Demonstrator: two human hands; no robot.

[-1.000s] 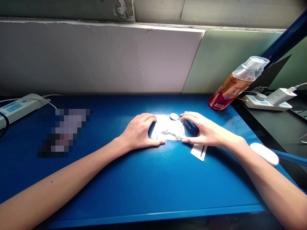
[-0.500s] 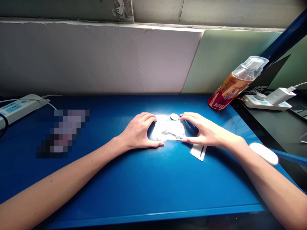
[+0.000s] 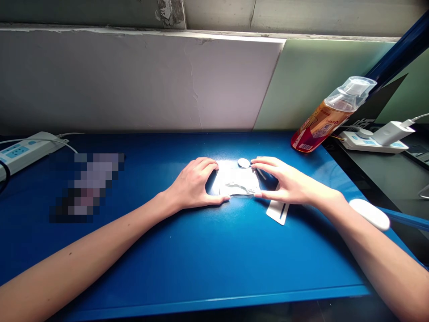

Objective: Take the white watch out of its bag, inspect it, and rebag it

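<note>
A shiny, glare-lit packet [image 3: 236, 176] that looks like clear plastic lies flat on the blue table. My left hand [image 3: 197, 183] holds its left end, fingertips at the far corner and thumb along the near edge. At the opposite end, my right hand [image 3: 284, 181] has its fingertips by the far corner and its thumb on the near corner. Glare hides what is inside the packet. A small round whitish disc [image 3: 243, 163] rests at its far edge, close to my right fingertips. Partly under my right hand is a white slotted card [image 3: 278, 212].
A bottle of red liquid with a clear cap [image 3: 323, 118] leans at the back right. Power strips stand at the left [image 3: 31, 150] and right [image 3: 355, 141]. A white rounded object [image 3: 369, 214] lies beside my right forearm. A pixelated item [image 3: 92, 183] is on the left.
The camera view has shifted very slightly. Both hands and the packet keep practically the same places.
</note>
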